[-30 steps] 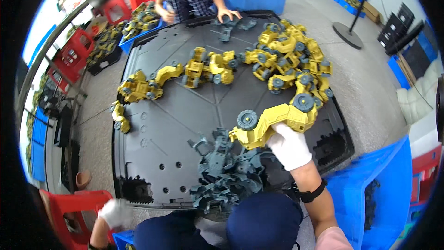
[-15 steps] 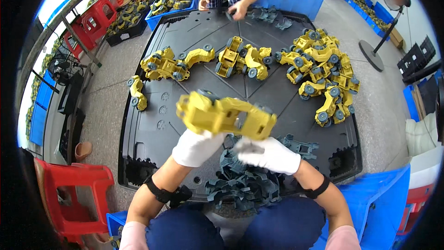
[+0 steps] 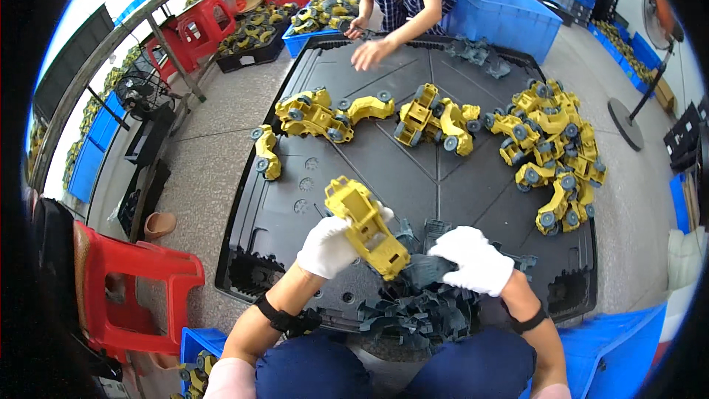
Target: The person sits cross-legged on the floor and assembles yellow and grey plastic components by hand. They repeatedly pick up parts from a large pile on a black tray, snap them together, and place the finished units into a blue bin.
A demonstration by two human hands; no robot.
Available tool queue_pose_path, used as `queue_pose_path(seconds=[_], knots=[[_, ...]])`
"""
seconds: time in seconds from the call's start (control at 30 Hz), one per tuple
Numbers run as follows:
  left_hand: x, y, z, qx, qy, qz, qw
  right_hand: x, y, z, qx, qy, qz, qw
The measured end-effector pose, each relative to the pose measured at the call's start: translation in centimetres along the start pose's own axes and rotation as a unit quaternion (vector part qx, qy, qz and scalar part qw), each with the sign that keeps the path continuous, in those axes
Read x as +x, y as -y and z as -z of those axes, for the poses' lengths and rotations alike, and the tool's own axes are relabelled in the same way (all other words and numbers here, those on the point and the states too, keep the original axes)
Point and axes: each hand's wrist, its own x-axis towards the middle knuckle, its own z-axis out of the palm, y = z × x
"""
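Note:
My white-gloved left hand (image 3: 325,247) grips a yellow toy truck body (image 3: 365,225) above the near part of the black table. The truck slants, its lower end toward the right, and my fingers wrap its left side. My gloved right hand (image 3: 474,262) is closed on the right edge of a dark grey plastic part (image 3: 427,270), just beside the truck's lower end. Whether that part touches the truck I cannot tell. Below both hands lies a heap of similar grey plastic parts (image 3: 421,318), near my knees.
Yellow toy trucks (image 3: 557,137) pile up at the table's right, and more stand along its far left and middle. Opposite, a person's hand (image 3: 373,53) extends over the black table (image 3: 332,199). A red stool (image 3: 140,288) stands left, a blue bin (image 3: 609,347) right.
The truck has swung from nearly level to a steep slant. My right hand has moved right and now holds a grey part. The person opposite has stretched a hand over the table. The view has shifted.

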Motion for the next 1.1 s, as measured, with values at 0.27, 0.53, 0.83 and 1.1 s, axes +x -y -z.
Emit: queue_pose_path(seconds=[0.27,0.53,0.83,1.1], knots=[[0.7,2.0,-1.9,0.125,0.028,-0.008,0.992,-0.8,3.9,4.7,0.173,-0.118,-0.144,0.967],[0.5,3.1,-4.3,0.235,0.010,-0.015,0.972,-0.1,8.0,3.6,0.045,-0.197,-0.149,0.968],[0.3,2.8,-5.3,0.291,0.013,-0.009,0.956,-0.6,7.7,2.6,-0.023,-0.217,-0.163,0.962],[-0.2,2.9,-5.6,0.318,0.034,-0.026,0.947,-0.7,7.4,2.4,0.026,-0.220,-0.072,0.973]])
